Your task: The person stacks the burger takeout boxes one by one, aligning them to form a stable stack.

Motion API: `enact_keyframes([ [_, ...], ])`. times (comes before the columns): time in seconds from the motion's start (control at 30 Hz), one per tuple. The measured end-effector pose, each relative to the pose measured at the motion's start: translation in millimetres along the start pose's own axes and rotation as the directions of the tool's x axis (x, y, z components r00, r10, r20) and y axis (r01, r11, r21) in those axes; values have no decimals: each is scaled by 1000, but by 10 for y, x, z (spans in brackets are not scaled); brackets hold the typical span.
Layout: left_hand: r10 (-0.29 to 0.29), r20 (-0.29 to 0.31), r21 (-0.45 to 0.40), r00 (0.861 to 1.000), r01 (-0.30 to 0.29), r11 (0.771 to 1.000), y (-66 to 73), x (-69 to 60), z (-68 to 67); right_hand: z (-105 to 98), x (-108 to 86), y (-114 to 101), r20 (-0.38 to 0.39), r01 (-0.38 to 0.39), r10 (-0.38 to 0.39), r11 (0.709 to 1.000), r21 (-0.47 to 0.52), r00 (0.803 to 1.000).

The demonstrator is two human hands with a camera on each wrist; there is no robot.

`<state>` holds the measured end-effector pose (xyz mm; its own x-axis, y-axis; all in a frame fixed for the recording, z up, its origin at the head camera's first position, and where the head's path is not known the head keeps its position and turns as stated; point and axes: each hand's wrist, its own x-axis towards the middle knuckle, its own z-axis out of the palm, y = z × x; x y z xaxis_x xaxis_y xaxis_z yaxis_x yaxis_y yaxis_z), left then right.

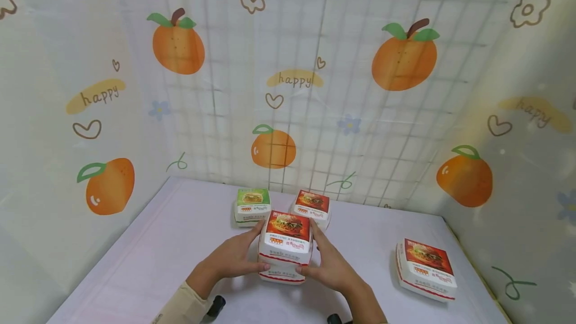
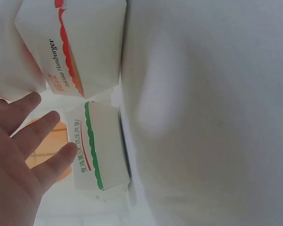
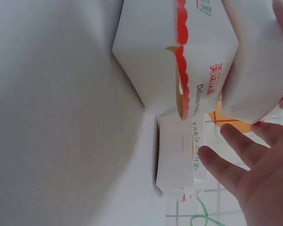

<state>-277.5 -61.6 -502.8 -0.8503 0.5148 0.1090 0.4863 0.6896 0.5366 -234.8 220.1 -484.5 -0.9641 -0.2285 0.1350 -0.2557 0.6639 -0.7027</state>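
Observation:
Between my two hands is a red-topped hamburger box [image 1: 288, 236], stacked on or just over a second white hamburger box [image 1: 282, 275] with a red wavy edge. My left hand [image 1: 229, 259] grips the upper box by its left side, thumb at the front. On the opposite side, my right hand [image 1: 334, 266] grips the same box. The left wrist view shows the upper box [image 2: 12, 52] against the lower box [image 2: 96, 42], which stands on the table. In the right wrist view, the upper box [image 3: 259, 61] also meets the lower box [image 3: 150, 56].
Behind the stack stand a green-topped hamburger box [image 1: 252, 209] at left and another red-topped box [image 1: 313, 204] at right. A further red box [image 1: 425, 269] sits at the table's right. The white table [image 1: 175, 224] ends at a curtain [image 1: 225, 134] printed with oranges.

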Motion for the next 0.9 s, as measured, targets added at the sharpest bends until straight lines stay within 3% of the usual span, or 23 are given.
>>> enact_keyframes([
  [0.33, 4, -4, -4, 1000, -5, 1000, -16, -49, -16, 25, 30, 21, -2, 42, -42, 999, 12, 999],
  [0.9, 5, 8, 19, 1000, -6, 1000, -55, -76, -34, 69, 33, 10, -11, 29, -29, 998, 55, 1000],
])
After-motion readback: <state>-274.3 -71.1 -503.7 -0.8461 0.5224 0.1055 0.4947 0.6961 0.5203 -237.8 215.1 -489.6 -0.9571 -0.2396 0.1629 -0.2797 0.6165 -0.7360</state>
